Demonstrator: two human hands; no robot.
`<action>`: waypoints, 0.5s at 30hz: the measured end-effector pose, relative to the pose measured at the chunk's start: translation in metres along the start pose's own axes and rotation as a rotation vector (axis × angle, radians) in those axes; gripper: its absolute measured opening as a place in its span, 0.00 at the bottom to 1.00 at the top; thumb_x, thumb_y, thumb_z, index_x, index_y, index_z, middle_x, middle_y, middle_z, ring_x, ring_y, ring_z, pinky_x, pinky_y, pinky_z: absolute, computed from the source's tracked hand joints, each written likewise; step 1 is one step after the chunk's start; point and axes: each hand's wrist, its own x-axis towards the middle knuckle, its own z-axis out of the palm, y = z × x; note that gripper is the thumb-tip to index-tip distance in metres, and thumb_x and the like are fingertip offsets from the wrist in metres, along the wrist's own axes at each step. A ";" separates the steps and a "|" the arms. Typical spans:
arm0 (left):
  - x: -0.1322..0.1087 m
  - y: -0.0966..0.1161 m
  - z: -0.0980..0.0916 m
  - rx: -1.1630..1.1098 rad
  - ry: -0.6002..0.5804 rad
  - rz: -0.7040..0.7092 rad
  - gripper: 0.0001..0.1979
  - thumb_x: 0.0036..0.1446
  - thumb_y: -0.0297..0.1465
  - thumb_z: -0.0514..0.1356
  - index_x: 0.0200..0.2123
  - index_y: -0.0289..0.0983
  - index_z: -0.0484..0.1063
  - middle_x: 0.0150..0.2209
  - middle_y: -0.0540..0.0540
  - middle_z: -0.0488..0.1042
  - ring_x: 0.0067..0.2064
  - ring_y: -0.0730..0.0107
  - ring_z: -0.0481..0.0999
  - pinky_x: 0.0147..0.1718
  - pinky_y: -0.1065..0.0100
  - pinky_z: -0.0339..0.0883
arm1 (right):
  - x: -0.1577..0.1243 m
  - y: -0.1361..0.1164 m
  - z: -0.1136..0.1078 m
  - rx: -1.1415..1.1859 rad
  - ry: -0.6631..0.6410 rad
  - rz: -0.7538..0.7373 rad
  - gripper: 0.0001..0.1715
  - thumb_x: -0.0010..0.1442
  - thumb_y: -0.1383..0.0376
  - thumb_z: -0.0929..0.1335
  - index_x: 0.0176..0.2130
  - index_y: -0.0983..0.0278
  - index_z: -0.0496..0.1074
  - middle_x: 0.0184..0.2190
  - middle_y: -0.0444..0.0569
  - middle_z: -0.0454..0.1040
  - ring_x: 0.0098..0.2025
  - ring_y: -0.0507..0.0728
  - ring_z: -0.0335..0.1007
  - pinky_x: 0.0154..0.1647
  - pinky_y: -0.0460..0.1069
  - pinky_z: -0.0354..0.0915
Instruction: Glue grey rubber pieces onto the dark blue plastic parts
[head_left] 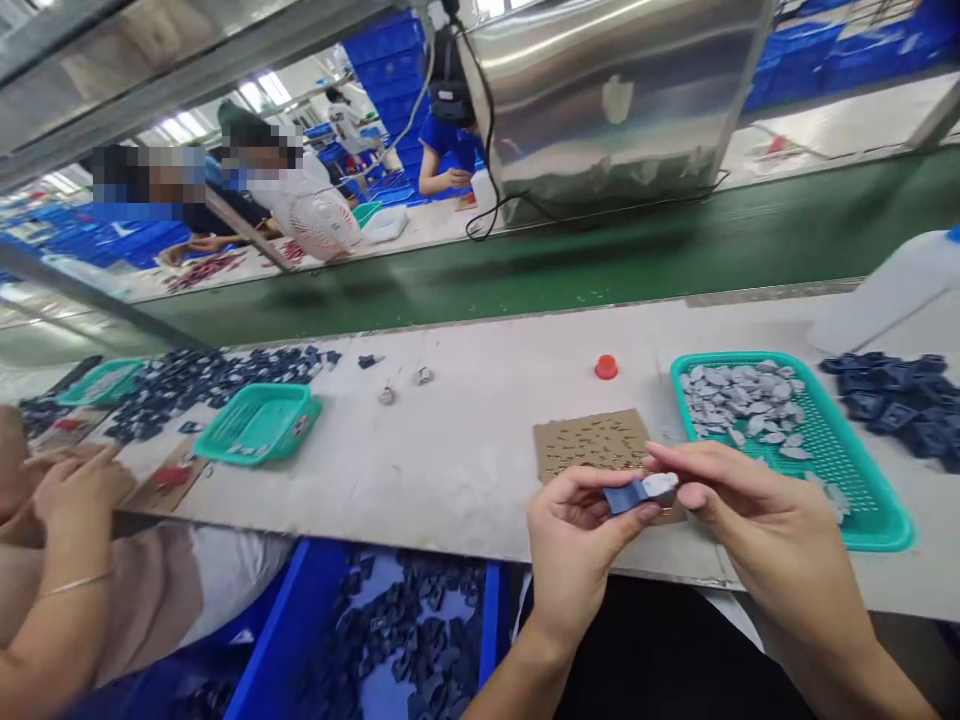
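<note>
My left hand (574, 540) is closed, pinching a small dark blue plastic part (624, 497) between thumb and fingers. A pale, leaf-shaped piece (660, 484) lies against the right end of that part. Around this pale piece my right hand (765, 510) is curled, index finger above it and thumb at its right tip. Just behind my hands lies a brown board (592, 440) dotted with many small metal bits. A green basket (862, 480) holding pale pieces (742, 400) stands beside my right hand, which partly hides it.
A red cap (606, 367) sits behind the board. Dark blue parts (892, 400) are heaped at right, near a white jug (892, 290). Another green basket (255, 425) stands at left, near a co-worker's hands (79, 485). A blue bin (491, 620) of dark parts is below the table edge.
</note>
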 end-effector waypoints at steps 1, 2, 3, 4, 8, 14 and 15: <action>-0.001 0.001 -0.003 -0.006 0.006 0.017 0.12 0.40 0.27 0.80 0.30 0.38 0.84 0.36 0.41 0.87 0.42 0.55 0.88 0.44 0.63 0.83 | 0.003 0.001 0.006 0.037 -0.006 0.002 0.09 0.67 0.55 0.75 0.47 0.45 0.84 0.42 0.44 0.84 0.43 0.55 0.82 0.40 0.45 0.79; -0.002 0.002 -0.005 -0.006 0.013 0.033 0.12 0.41 0.26 0.80 0.30 0.38 0.85 0.36 0.42 0.87 0.42 0.56 0.88 0.44 0.63 0.83 | 0.006 0.003 0.011 0.061 -0.017 0.001 0.06 0.66 0.55 0.75 0.44 0.45 0.85 0.40 0.43 0.84 0.43 0.55 0.81 0.40 0.44 0.79; -0.002 0.003 -0.008 0.000 0.021 0.051 0.12 0.40 0.25 0.80 0.29 0.39 0.85 0.35 0.42 0.87 0.42 0.56 0.88 0.44 0.63 0.83 | 0.007 0.006 0.014 0.081 -0.025 0.001 0.04 0.66 0.54 0.76 0.42 0.46 0.85 0.39 0.43 0.84 0.42 0.55 0.81 0.39 0.45 0.79; -0.003 0.003 -0.010 0.012 0.032 0.069 0.12 0.40 0.24 0.80 0.29 0.40 0.85 0.35 0.43 0.87 0.41 0.57 0.88 0.44 0.63 0.83 | 0.008 0.008 0.018 0.099 -0.027 0.000 0.04 0.66 0.54 0.76 0.41 0.46 0.85 0.37 0.43 0.84 0.40 0.55 0.81 0.37 0.45 0.78; -0.001 0.001 -0.021 0.093 0.103 0.136 0.11 0.42 0.24 0.79 0.29 0.40 0.85 0.35 0.44 0.87 0.42 0.56 0.88 0.46 0.62 0.83 | 0.008 0.016 0.036 0.129 0.010 0.009 0.05 0.68 0.59 0.74 0.39 0.48 0.84 0.34 0.44 0.83 0.38 0.56 0.80 0.34 0.47 0.77; 0.051 0.009 -0.046 0.424 -0.060 -0.043 0.10 0.45 0.28 0.77 0.33 0.37 0.84 0.38 0.40 0.87 0.41 0.57 0.87 0.45 0.59 0.82 | 0.017 0.032 0.037 -0.047 0.025 0.044 0.11 0.67 0.58 0.74 0.49 0.51 0.84 0.43 0.46 0.84 0.40 0.58 0.81 0.42 0.52 0.78; 0.071 0.015 -0.051 0.544 -0.077 -0.043 0.09 0.46 0.26 0.76 0.33 0.36 0.84 0.38 0.40 0.86 0.41 0.58 0.86 0.45 0.59 0.81 | 0.018 0.036 0.028 -0.110 0.056 0.046 0.16 0.67 0.57 0.74 0.54 0.51 0.82 0.46 0.47 0.84 0.42 0.58 0.81 0.45 0.54 0.78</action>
